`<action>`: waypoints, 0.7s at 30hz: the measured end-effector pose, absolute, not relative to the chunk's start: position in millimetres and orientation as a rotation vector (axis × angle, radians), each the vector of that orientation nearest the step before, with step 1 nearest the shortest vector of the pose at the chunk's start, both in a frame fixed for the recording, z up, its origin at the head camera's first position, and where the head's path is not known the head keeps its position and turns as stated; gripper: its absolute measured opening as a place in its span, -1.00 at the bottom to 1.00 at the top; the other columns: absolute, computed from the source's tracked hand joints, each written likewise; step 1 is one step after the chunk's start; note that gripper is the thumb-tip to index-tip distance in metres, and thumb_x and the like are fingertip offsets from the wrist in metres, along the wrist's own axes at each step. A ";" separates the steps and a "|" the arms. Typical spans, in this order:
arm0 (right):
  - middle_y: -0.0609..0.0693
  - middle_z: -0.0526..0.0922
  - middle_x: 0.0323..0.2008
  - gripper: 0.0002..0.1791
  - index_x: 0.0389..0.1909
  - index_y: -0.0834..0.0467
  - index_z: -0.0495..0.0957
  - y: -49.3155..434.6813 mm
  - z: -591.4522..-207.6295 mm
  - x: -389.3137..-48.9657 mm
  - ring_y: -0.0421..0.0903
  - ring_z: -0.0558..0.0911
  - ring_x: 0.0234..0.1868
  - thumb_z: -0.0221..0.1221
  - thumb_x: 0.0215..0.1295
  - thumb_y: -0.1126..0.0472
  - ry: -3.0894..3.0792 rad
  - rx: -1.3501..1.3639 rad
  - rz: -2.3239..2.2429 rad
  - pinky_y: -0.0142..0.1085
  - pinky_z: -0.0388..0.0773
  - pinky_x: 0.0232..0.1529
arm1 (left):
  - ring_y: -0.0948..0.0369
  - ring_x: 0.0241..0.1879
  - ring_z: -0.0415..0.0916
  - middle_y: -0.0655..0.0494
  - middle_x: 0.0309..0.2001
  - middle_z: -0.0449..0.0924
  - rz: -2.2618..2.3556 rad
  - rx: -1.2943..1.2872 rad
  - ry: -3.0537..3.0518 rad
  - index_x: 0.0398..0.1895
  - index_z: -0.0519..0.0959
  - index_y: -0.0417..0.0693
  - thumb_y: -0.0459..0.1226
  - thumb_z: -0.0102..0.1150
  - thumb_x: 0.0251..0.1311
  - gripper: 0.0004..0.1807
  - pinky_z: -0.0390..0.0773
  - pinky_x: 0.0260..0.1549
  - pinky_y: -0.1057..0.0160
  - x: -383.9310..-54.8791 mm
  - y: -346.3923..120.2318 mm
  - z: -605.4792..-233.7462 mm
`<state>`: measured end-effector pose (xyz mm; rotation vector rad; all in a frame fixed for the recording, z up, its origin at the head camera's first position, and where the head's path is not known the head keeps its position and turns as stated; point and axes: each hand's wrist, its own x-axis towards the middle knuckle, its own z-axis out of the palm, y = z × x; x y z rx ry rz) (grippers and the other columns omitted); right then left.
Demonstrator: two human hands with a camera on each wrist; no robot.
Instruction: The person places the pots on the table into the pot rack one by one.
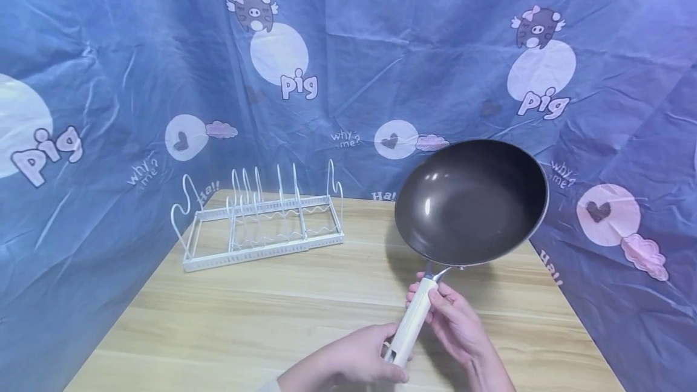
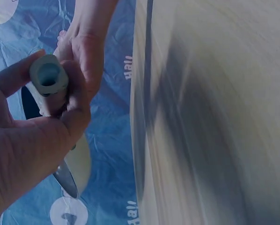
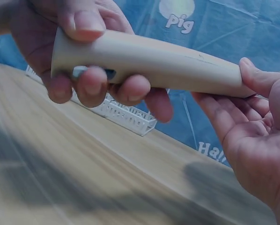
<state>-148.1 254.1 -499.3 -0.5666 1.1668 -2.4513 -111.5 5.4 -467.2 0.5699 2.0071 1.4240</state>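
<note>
"Head view?"
"A dark pan (image 1: 471, 201) held above the right side of the table (image 1: 261, 301), handle (image 1: 412, 322) pointing near. The left hand (image 1: 362, 349) grips its near end; the right hand (image 1: 457, 322) holds it by the pan. A white rack (image 1: 264, 254) stands far left."
"Left wrist?"
"Left fingers curled round the handle's hollow end."
"Right wrist?"
"Right thumb above, fingers beneath, closed on the handle."

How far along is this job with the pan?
Lifting looks done: the pan is raised above the table. In hand: the left hand grips the end of the handle, the right hand holds it nearer the pan. Remaining, probably: setting the pan down; the rack stands apart from it.
</note>
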 end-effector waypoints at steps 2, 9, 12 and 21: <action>-0.04 0.75 0.18 -0.53 0.42 0.08 0.47 251.1 -498.1 -149.0 -0.14 0.75 0.23 -0.26 0.75 0.41 1.268 -0.540 -2.431 -0.24 0.64 0.44 | 0.43 -0.20 0.67 0.35 -0.03 0.79 1.395 0.584 2.062 0.30 0.56 0.00 -0.37 0.54 0.19 -0.41 0.69 -0.12 0.38 -111.6 2.4 -467.7; -0.11 0.80 0.12 -0.58 0.49 0.15 0.35 241.7 -495.2 -152.5 -0.18 0.81 0.14 -0.08 0.72 0.35 1.613 -0.430 -2.311 -0.26 0.69 0.36 | 0.23 -0.06 0.77 0.09 0.17 0.79 1.349 0.517 2.213 0.39 0.46 0.05 -0.33 0.60 0.13 -0.25 0.79 0.10 0.05 -110.0 -3.3 -477.0; -0.09 0.80 0.11 -0.53 0.53 0.28 0.25 237.0 -492.3 -154.9 -0.17 0.81 0.14 -0.03 0.71 0.33 1.696 -0.411 -2.267 -0.26 0.69 0.36 | 0.10 0.01 0.77 0.03 0.24 0.73 1.340 0.485 2.258 0.39 0.48 0.08 -0.31 0.61 0.11 -0.24 0.80 0.09 -0.09 -108.3 -4.0 -479.7; -0.10 0.79 0.05 -0.48 0.50 0.40 0.24 222.5 -480.1 -163.1 -0.09 0.81 0.15 0.07 0.67 0.32 1.856 -0.342 -2.214 -0.27 0.72 0.31 | 0.23 -0.03 0.65 0.17 0.09 0.62 1.316 0.514 2.400 0.49 0.50 -0.04 -0.29 0.64 0.06 -0.14 0.77 -0.05 0.16 -111.9 -7.1 -482.4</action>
